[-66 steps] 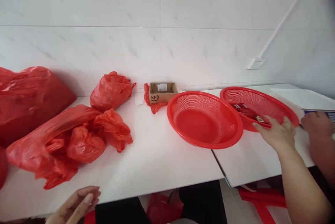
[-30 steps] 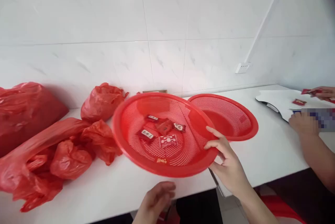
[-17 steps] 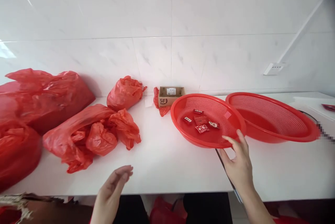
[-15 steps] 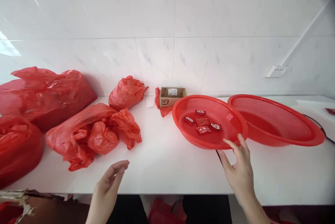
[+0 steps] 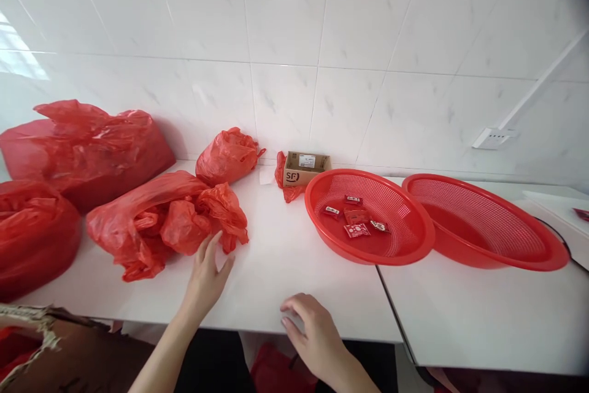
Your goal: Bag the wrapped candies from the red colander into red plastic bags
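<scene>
My left hand point(image 5: 209, 273) reaches over the table at the near edge of a crumpled red plastic bag point(image 5: 138, 212), fingers apart; whether the fingertips touch the bag I cannot tell. My right hand point(image 5: 310, 325) hovers near the table's front edge, its fingers loosely curved with a gap between thumb and forefinger and nothing in it. Right of centre stands a red perforated basket point(image 5: 409, 246) with several small red and white packets point(image 5: 357, 230) lying on its bottom.
A second red basket point(image 5: 488, 258) stands to the right. Against the tiled wall are a small cardboard box point(image 5: 294, 178) and a tied red bag point(image 5: 227, 157). Larger red bags point(image 5: 92, 154) fill the left side. A torn carton point(image 5: 83, 350) stands at the lower left; a seam crosses the white table point(image 5: 469, 319).
My right hand has left the rim of the basket and moved left to the table's front. My left hand has moved forward to the crumpled bag, its fingers spreading. The view has shifted slightly.
</scene>
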The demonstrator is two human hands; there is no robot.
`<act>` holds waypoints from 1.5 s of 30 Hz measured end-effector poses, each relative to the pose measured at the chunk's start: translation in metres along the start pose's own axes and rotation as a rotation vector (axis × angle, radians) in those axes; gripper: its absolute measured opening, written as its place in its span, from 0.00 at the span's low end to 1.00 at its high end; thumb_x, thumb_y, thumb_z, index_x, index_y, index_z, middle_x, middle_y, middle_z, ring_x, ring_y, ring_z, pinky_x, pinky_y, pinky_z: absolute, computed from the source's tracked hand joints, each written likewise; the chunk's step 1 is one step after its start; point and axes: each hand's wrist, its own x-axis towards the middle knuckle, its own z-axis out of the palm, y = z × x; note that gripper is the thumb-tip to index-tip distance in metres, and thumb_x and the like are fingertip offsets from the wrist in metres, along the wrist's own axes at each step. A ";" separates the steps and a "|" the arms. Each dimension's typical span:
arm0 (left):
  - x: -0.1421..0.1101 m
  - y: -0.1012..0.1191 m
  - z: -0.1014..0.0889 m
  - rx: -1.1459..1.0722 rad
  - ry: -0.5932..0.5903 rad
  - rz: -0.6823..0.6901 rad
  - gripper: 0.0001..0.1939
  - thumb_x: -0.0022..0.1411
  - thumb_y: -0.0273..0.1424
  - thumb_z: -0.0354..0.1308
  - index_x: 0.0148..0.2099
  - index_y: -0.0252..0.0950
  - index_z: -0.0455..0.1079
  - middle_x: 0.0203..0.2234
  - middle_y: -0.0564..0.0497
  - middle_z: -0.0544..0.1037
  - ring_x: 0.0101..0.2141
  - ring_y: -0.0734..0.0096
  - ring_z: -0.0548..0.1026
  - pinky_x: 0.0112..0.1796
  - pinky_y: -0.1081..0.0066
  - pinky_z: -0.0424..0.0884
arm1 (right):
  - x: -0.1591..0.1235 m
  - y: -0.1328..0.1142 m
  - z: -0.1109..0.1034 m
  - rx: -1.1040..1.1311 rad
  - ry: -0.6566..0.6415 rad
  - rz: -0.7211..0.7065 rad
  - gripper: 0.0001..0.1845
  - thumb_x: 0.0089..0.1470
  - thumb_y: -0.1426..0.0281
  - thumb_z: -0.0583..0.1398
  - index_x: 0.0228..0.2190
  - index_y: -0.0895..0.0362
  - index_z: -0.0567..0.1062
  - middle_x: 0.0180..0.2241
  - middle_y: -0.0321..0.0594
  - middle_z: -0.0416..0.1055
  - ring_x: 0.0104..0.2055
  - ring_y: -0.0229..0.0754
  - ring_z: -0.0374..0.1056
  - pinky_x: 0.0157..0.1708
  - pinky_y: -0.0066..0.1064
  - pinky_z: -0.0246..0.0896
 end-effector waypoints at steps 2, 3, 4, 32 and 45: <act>-0.018 0.003 0.003 -0.013 0.008 0.020 0.29 0.64 0.42 0.51 0.65 0.39 0.57 0.63 0.37 0.60 0.64 0.50 0.57 0.58 0.47 0.61 | 0.032 -0.009 0.009 -0.043 -0.064 -0.048 0.15 0.55 0.74 0.59 0.46 0.52 0.73 0.47 0.43 0.73 0.48 0.47 0.70 0.47 0.40 0.68; -0.027 0.006 0.005 -0.020 0.016 0.028 0.29 0.65 0.42 0.50 0.65 0.38 0.57 0.63 0.37 0.60 0.64 0.51 0.58 0.59 0.47 0.60 | 0.049 -0.013 0.015 -0.074 -0.081 -0.085 0.19 0.56 0.73 0.59 0.49 0.52 0.72 0.53 0.45 0.69 0.51 0.49 0.68 0.50 0.42 0.67; -0.036 0.008 0.007 -0.029 0.023 0.037 0.28 0.65 0.42 0.50 0.65 0.38 0.57 0.63 0.37 0.60 0.64 0.51 0.58 0.59 0.48 0.60 | 0.067 -0.017 0.022 -0.108 -0.085 -0.121 0.22 0.56 0.72 0.59 0.53 0.52 0.71 0.58 0.48 0.64 0.55 0.51 0.66 0.52 0.45 0.65; -0.043 0.043 0.000 -0.271 -0.048 0.078 0.19 0.66 0.42 0.52 0.56 0.42 0.69 0.49 0.43 0.74 0.47 0.57 0.75 0.48 0.57 0.72 | 0.029 -0.020 -0.033 0.627 0.273 0.294 0.20 0.58 0.54 0.60 0.43 0.56 0.76 0.34 0.41 0.75 0.30 0.40 0.68 0.29 0.29 0.64; 0.026 0.067 0.056 0.116 -0.300 0.324 0.13 0.55 0.26 0.59 0.43 0.42 0.75 0.39 0.50 0.78 0.35 0.65 0.78 0.38 0.68 0.73 | 0.024 0.031 -0.018 0.653 0.138 0.279 0.30 0.57 0.55 0.61 0.57 0.54 0.68 0.55 0.48 0.70 0.58 0.49 0.66 0.58 0.42 0.60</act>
